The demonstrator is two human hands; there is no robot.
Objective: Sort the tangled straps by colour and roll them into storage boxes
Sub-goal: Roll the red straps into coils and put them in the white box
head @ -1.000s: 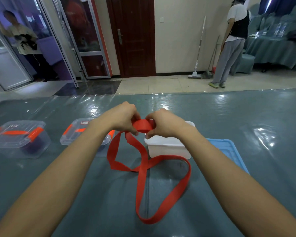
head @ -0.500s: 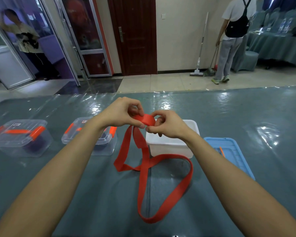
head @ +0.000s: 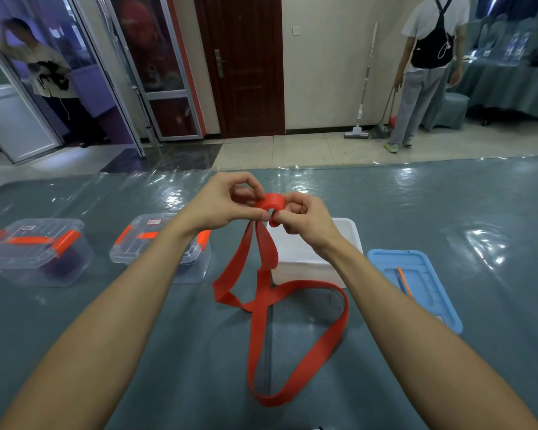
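A long red strap [head: 292, 352] hangs from both my hands and loops over the table in front of me. Its upper end is wound into a small tight roll [head: 273, 203] held above the table. My left hand [head: 227, 201] pinches the roll from the left. My right hand [head: 302, 217] pinches it from the right, fingertips on its edge. Just behind the hanging strap stands an open white box [head: 351, 240]. Two clear lidded boxes with orange latches, one nearer [head: 137, 243] and one at the far left [head: 35, 252], hold dark rolls.
A blue lid [head: 416, 290] with an orange stick on it lies right of the white box. The table has a shiny grey-green cover [head: 448, 212]. Beyond it, a person with a backpack [head: 429, 66] stands near a mop, and another person [head: 44, 69] stands behind the glass door.
The roll has grown a little and both hands have lifted it higher. The loose loop on the table has been drawn slightly toward the hands.
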